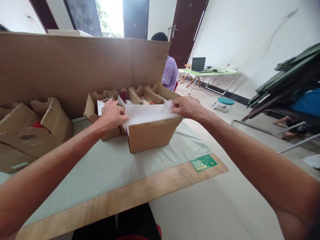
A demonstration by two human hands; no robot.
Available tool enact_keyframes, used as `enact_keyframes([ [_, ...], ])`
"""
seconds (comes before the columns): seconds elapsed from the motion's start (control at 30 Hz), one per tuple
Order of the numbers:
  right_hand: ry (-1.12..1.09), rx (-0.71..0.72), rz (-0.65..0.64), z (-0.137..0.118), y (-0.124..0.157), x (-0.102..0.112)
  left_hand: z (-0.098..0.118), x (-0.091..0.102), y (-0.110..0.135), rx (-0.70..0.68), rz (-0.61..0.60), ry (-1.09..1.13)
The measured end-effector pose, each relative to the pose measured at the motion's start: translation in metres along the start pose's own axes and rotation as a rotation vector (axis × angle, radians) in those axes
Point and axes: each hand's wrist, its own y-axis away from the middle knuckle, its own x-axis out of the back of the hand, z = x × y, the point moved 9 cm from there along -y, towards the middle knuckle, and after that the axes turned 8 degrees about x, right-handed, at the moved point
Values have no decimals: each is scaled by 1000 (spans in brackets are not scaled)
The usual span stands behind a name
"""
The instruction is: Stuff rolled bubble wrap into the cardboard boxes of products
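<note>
A sheet of clear bubble wrap (150, 112) stretches across the top of an open cardboard box (153, 135) in front of me. My left hand (111, 113) pinches the sheet's left end, near the box's left corner. At the opposite end my right hand (187, 106) grips the sheet between thumb and fingers. The sheet covers much of the box, so what lies under it is hidden. Behind and left of it stand more open cardboard bins (93, 100), some with small packaged items inside. A white card (100, 106) shows just beyond my left hand.
More cardboard bins (55, 123) stand at the left. A tall cardboard panel (75, 63) rises behind the bins. Pale cloth (100, 166) covers the wooden table (150, 181). A person in a purple shirt (170, 71) sits beyond; a laptop (198, 64) stands on a far table.
</note>
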Motion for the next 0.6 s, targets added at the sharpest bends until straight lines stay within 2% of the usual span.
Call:
enact_keyframes([
  [0.1,298,60,-226,-24,-5,-11,3,-13,-3,26,-109,-241],
  [0.23,365,113,-335,-41,-21,-25,13,-24,-10,-31,-233,-395],
  [0.37,388,112,-308,-39,-29,-35,12,-24,-10,-52,-234,-433],
  [0.5,410,92,-245,-36,-18,-22,21,9,2,-139,46,-366],
  [0.53,401,82,-215,-36,-15,-15,25,14,6,-183,74,-309],
  [0.6,320,92,-171,-40,-10,-4,34,9,9,-276,-15,-185],
])
